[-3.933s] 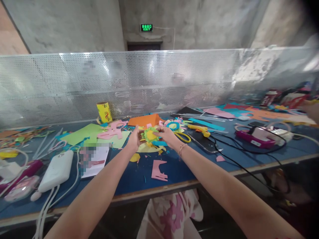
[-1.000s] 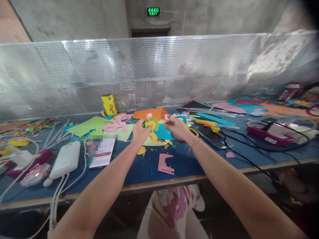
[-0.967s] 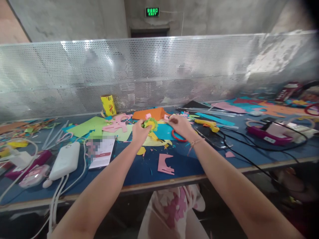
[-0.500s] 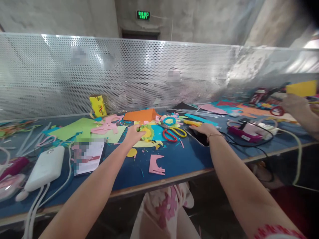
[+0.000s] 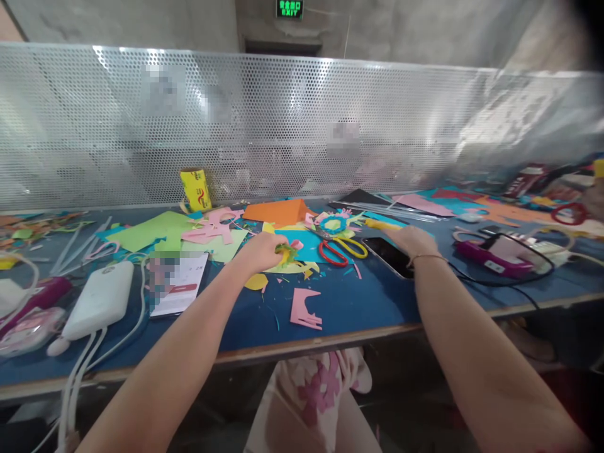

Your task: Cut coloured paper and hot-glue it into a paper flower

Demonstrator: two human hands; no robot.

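My left hand is closed around a green and yellow paper flower, with a bit of pink showing at its right side. My right hand is wrapped over a yellow tool, whose narrow end points left; the rest hides under the fingers. Just below that hand lies a black-screened phone. Between my hands, red and yellow-handled scissors rest open on the table beside a blue-rimmed paper flower. A pink paper offcut sits near the table edge.
Coloured paper sheets and scraps cover the blue table. On the left are a white power bank with cables and a second phone. A purple power strip with a black cable lies right. A perforated metal screen stands behind.
The view has shifted slightly, so the table appears further right. My left hand has turned the flower on edge and lifted it a little. My right hand has moved away from the phone, uncovering more of it.
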